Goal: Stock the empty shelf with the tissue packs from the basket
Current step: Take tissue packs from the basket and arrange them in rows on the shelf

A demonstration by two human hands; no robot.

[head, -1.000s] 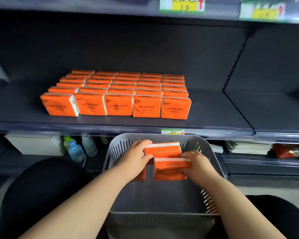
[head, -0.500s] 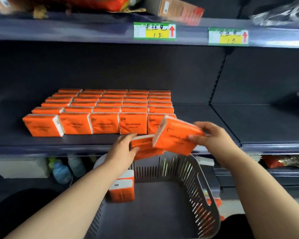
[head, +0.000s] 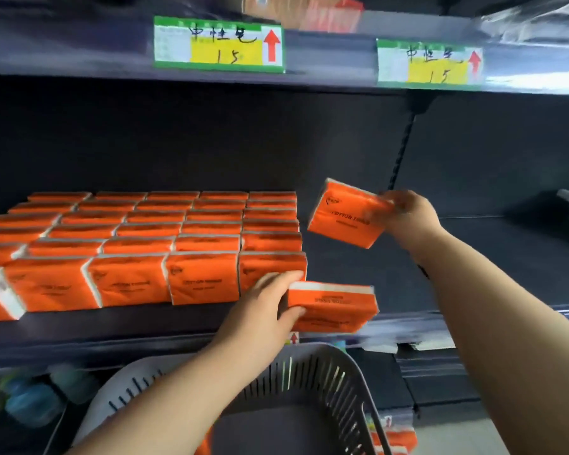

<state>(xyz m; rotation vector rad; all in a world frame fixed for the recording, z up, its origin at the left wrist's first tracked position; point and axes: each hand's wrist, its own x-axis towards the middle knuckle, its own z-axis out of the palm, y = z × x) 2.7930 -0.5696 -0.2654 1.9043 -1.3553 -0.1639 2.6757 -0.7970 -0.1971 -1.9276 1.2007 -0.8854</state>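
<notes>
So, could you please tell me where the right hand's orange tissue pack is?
In the head view, the rectangular orange tissue pack is held tilted by the right hand over the dark shelf, just right of the stocked rows.

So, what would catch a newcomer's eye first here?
A block of orange packs covers the left of the shelf. Right of it, the right grip holds one pack tilted in the air, and the left grip holds a second pack at the shelf's front edge, above the grey basket.
</notes>
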